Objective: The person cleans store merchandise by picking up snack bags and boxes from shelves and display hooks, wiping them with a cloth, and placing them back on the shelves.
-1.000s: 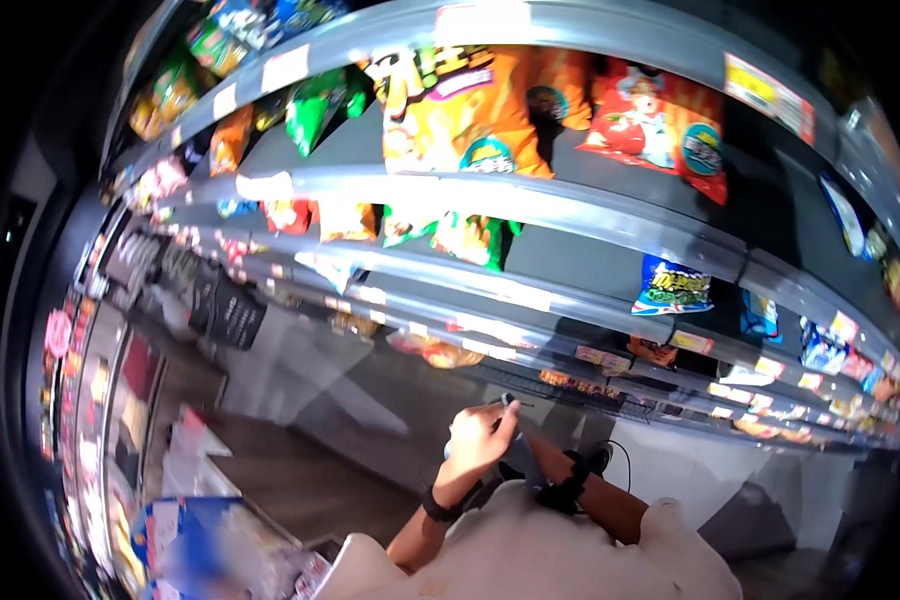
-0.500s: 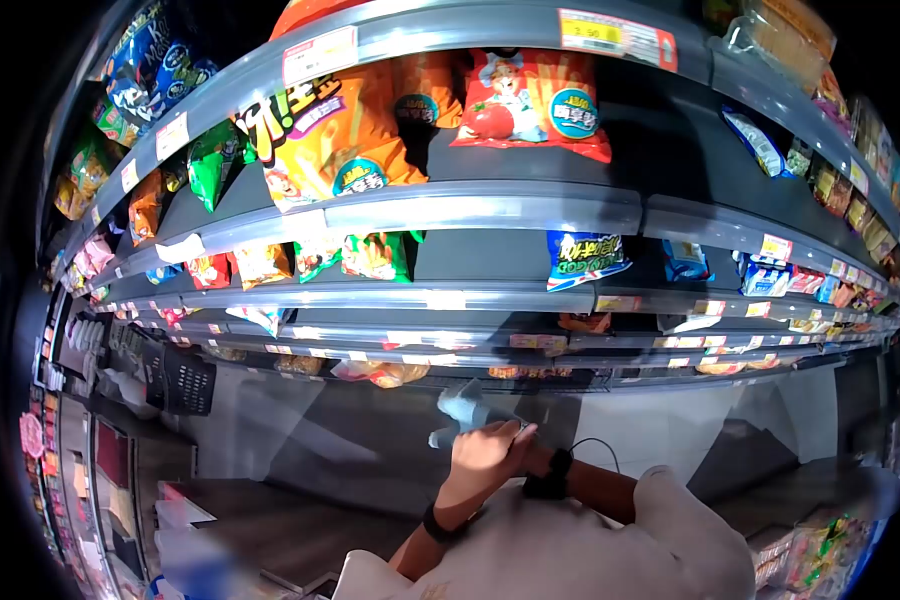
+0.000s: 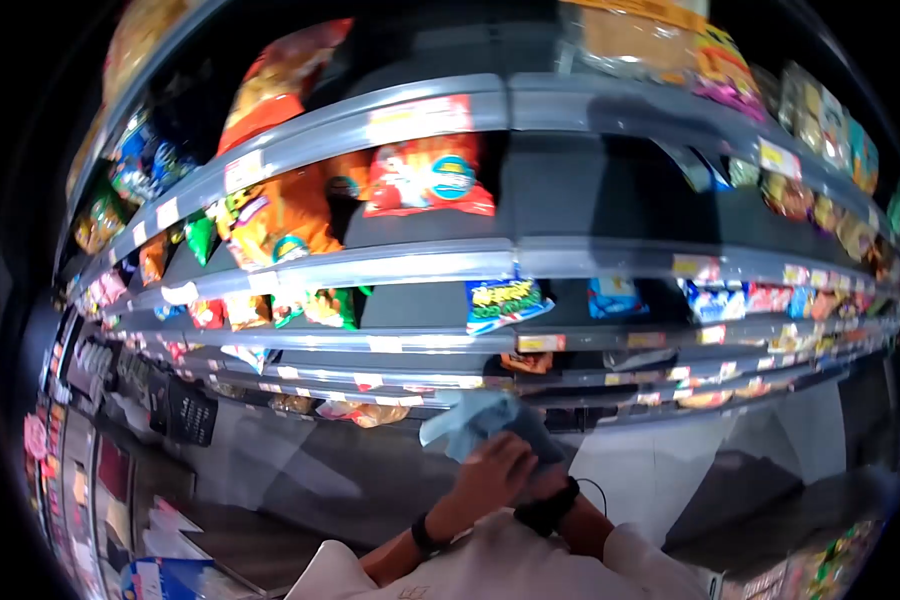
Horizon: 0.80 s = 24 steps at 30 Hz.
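A light blue cloth (image 3: 470, 420) is bunched up in front of my chest, its loose end spreading to the left and its darker fold hanging on the right. My left hand (image 3: 497, 468) has its fingers curled on the near side of the cloth, somewhat blurred. Close against it on the right, my right hand (image 3: 543, 484) meets the cloth's lower end; its fingers are hidden. Both wrists wear black bands. Beyond the cloth run the shelf fronts of a snack rack.
Grey shelves (image 3: 400, 268) curve across the view with price tags. They carry a red snack bag (image 3: 430, 180), an orange snack bag (image 3: 280, 225) and a blue-and-green bag (image 3: 505, 303). A black basket (image 3: 192, 412) stands at left. A thin cable (image 3: 600, 490) loops beside my right wrist.
The view has turned to the right and up, so the shelves sit lower and further left. The cloth, mostly covered by my clasped hands before, now shows more widely spread.
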Each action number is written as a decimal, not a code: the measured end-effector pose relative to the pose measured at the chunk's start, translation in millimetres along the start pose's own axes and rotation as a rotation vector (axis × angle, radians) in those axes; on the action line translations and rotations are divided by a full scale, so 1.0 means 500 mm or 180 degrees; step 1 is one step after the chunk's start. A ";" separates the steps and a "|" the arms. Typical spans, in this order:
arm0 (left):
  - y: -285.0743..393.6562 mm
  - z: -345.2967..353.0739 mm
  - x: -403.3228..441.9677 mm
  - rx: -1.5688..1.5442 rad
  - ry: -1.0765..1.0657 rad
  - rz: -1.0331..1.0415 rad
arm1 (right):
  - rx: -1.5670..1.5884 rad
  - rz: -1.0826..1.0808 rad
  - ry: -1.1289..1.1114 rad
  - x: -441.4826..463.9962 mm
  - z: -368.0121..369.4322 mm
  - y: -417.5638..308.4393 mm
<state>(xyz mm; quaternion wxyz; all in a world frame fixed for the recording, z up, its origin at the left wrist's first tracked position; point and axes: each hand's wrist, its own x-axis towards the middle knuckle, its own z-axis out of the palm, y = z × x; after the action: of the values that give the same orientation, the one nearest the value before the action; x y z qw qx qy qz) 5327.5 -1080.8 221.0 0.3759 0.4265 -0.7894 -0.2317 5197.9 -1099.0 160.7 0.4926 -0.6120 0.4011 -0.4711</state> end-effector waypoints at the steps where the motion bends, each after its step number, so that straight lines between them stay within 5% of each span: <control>1: 0.000 0.009 0.011 0.0168 0.0290 0.0211 | -0.0208 -0.0249 0.0151 0.019 -0.023 -0.028; 4: 0.001 0.003 0.044 -0.0063 0.0482 0.0005 | -0.2373 -0.0947 0.0376 0.067 -0.098 -0.105; 7: 0.056 -0.014 0.109 0.0180 0.0402 -0.0233 | -0.3020 -0.1336 0.0760 0.055 -0.178 -0.064; 10: 0.098 0.002 0.219 0.0125 0.0337 0.0797 | -0.3548 -0.1304 0.1190 0.012 -0.239 -0.063; 16: 0.271 0.051 0.520 -0.0186 -0.0957 0.1098 | -0.4761 -0.0783 0.1287 -0.105 -0.335 -0.122; 21: 0.354 0.160 0.759 0.1412 -0.0850 0.1443 | -0.3034 -0.0917 0.1909 -0.186 -0.376 -0.088; 23: 0.314 0.218 0.865 0.1682 -0.1130 0.1703 | -0.3359 -0.0635 0.1897 -0.207 -0.384 -0.107; 24: 0.298 0.242 0.918 0.1923 -0.1623 0.1252 | -0.3523 -0.0495 0.1881 -0.218 -0.389 -0.117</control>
<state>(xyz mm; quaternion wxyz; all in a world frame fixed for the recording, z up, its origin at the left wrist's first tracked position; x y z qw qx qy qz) 4995.0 -1385.5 431.3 0.0644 0.2880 -0.9554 -0.0123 4985.2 -1027.5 212.1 -0.0642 -0.6476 0.6588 -0.3773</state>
